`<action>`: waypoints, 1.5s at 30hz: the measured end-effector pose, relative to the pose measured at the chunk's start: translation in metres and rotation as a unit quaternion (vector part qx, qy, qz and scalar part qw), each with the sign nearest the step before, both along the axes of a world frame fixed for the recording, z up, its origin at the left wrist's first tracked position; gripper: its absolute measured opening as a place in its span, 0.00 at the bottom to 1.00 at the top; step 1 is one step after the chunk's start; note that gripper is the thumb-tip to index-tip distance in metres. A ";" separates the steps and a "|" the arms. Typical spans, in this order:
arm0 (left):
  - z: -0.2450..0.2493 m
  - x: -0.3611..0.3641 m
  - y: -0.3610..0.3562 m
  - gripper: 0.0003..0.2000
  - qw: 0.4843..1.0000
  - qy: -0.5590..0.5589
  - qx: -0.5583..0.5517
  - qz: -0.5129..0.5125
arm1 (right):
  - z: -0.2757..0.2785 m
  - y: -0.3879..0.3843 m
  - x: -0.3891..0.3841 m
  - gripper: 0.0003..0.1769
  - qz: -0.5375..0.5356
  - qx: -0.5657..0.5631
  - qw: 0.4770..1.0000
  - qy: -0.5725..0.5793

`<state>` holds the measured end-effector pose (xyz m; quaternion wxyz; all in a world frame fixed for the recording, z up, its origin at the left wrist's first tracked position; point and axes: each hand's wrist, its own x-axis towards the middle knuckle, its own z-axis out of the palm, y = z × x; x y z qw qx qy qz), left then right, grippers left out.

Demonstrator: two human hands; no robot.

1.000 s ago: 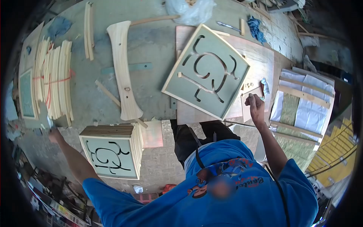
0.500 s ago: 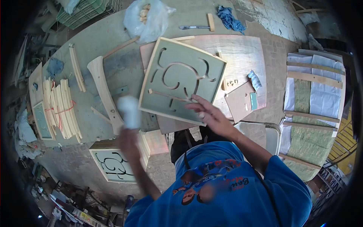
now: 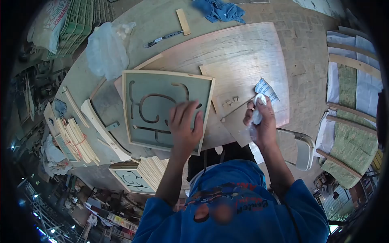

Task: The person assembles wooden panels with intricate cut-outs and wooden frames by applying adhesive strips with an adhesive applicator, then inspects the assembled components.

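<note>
My left hand (image 3: 185,126) is over the right part of a shallow wood-framed tray (image 3: 139,101), fingers and thumb apart, holding nothing. The tray has a grey-green face with curved and straight grooves cut in it. My right hand (image 3: 265,123) is closed around a small white bottle (image 3: 257,116), partly hidden by the fingers, at the right side of the table. Just beyond the bottle lies a torn blue-and-white printed packet (image 3: 268,90). Several small wooden pieces (image 3: 233,100) sit between the tray and my right hand, close to a brown flat panel (image 3: 237,125).
A clear plastic bag (image 3: 106,50), a craft knife (image 3: 162,39) and a blue cloth (image 3: 222,11) lie along the far side. Bundled wooden strips (image 3: 77,139) are at left. Below the table edge stands a stack of similar trays (image 3: 131,180). A metal chair (image 3: 302,150) is at right.
The white bottle has passed from my left hand to my right, which moved rightward. My left hand has come over the tray, which now sits straighter and further left in view.
</note>
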<state>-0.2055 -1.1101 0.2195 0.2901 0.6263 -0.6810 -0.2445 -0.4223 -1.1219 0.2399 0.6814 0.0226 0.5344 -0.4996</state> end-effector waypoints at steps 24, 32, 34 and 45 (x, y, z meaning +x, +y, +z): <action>-0.077 -0.005 -0.069 0.08 0.987 -0.108 -0.073 -0.093 | -0.046 -0.038 -0.006 0.13 0.272 -0.070 0.942 0.181; -0.079 -0.003 -0.072 0.08 0.989 -0.077 -0.075 -0.101 | -0.060 -0.056 0.013 0.09 0.415 -0.146 0.809 0.390; -0.078 -0.002 -0.073 0.08 0.990 -0.067 -0.071 -0.103 | -0.062 -0.062 0.018 0.09 0.444 -0.199 0.740 0.465; -0.082 0.005 -0.076 0.09 0.984 -0.051 -0.114 -0.124 | -0.062 -0.068 0.034 0.08 0.518 -0.214 0.645 0.519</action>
